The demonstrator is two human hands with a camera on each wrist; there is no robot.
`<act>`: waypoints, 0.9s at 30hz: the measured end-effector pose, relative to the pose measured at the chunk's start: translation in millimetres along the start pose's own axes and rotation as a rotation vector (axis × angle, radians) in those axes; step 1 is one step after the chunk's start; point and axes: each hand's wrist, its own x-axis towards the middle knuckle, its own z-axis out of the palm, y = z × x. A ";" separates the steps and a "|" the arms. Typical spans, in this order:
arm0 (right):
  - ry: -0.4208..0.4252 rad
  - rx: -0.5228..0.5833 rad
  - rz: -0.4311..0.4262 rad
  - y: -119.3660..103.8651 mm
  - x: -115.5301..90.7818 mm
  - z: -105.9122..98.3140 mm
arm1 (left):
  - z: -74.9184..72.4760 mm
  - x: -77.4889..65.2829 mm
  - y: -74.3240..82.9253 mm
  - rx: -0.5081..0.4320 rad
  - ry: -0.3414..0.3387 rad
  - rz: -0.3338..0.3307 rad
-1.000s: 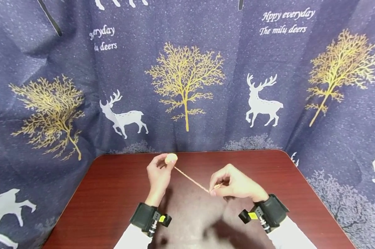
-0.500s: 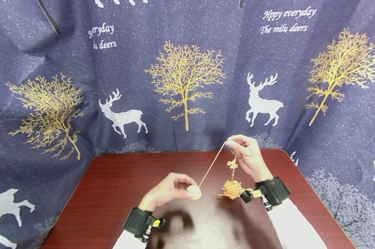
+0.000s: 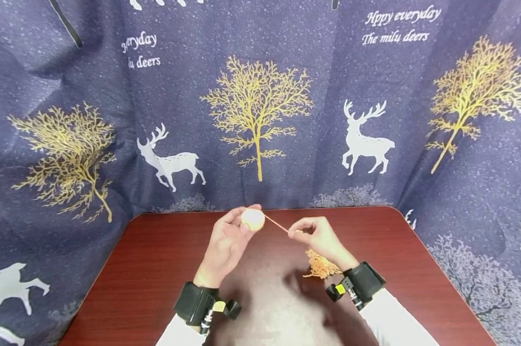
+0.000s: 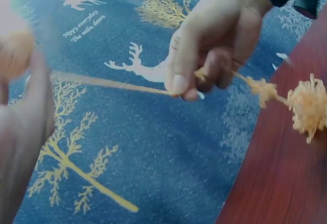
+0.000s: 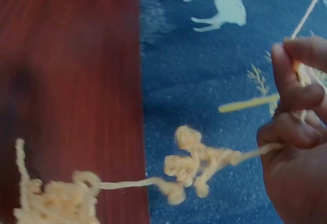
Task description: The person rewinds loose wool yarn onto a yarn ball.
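As the left grip point(image 3: 226, 240) holds the ball point(image 3: 252, 219) and right grip point(image 3: 320, 234) pinches the strand point(image 3: 276, 224), hard tugging could knot the tangle point(image 3: 319, 266)!

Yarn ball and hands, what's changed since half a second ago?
In the head view, the left hand carried the yarn ball up and left; the right hand came down and left, shortening the strand between. Both grips held; the yarn tangle barely moved.
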 end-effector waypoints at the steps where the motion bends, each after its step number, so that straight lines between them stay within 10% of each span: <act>1: -0.033 -0.006 -0.017 -0.4 -3.7 3.2 | 0.2 2.1 -0.8 -0.022 0.069 0.019; 8: -0.170 0.016 -0.042 13.3 -31.5 2.8 | -10.3 11.9 -1.5 -0.063 0.489 0.109; 15: -0.234 0.034 0.103 53.2 -70.1 -45.8 | -29.8 8.3 7.1 -0.020 0.761 0.197; 21: -0.245 -0.390 0.143 70.2 -86.2 -79.0 | -22.9 7.9 6.8 0.140 0.747 0.164; 27: -0.182 -0.705 0.040 44.1 -70.3 -62.1 | -3.1 8.5 0.5 0.400 0.621 0.040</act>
